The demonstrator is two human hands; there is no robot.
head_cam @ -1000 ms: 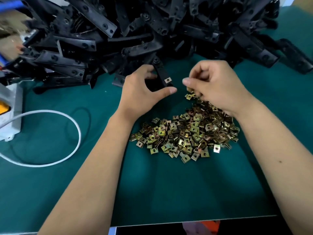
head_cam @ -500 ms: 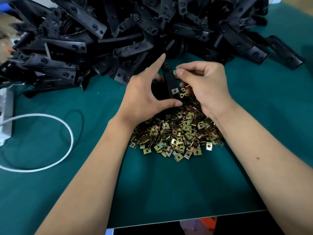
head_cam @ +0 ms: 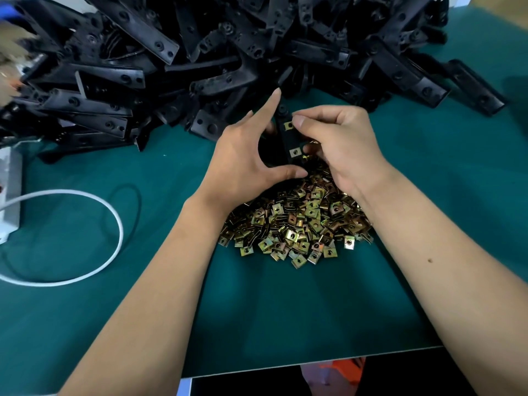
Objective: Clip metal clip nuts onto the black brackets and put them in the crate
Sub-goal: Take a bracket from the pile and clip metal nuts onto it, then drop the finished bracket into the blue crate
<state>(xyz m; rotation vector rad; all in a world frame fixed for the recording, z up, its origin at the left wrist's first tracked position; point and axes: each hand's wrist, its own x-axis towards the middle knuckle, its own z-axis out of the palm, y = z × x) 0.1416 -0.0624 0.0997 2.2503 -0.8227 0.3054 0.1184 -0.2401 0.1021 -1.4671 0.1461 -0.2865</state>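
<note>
Green worktop (head_cam: 285, 318), near edge at bottom of view. No crate or other container in view; everything lies loose on the worktop.

Nearest: heap of small brass-coloured clip nuts (head_cam: 297, 227), piled straight on the mat between the two forearms.

Just beyond the heap, both hands meet over one black bracket (head_cam: 285, 141), held roughly upright with its length running away from the viewer.
- Left hand (head_cam: 243, 161): thumb under the bracket's near end, index finger stretched out straight along its far side, so the bracket is gripped between thumb and fingers.
- Right hand (head_cam: 340, 147): fingers curled, thumb and fingertips pinching at the bracket's right edge.
- Two clip nuts sit on the bracket's right edge: upper one (head_cam: 289, 125) at the right thumb tip, lower one (head_cam: 295, 152) near the bracket's near end.

Left side: white cable (head_cam: 114, 224) looping over the mat to a white power strip (head_cam: 10, 192) at the frame edge.

Farthest: big loose pile of black brackets (head_cam: 228, 47) across the whole back of the worktop.
</note>
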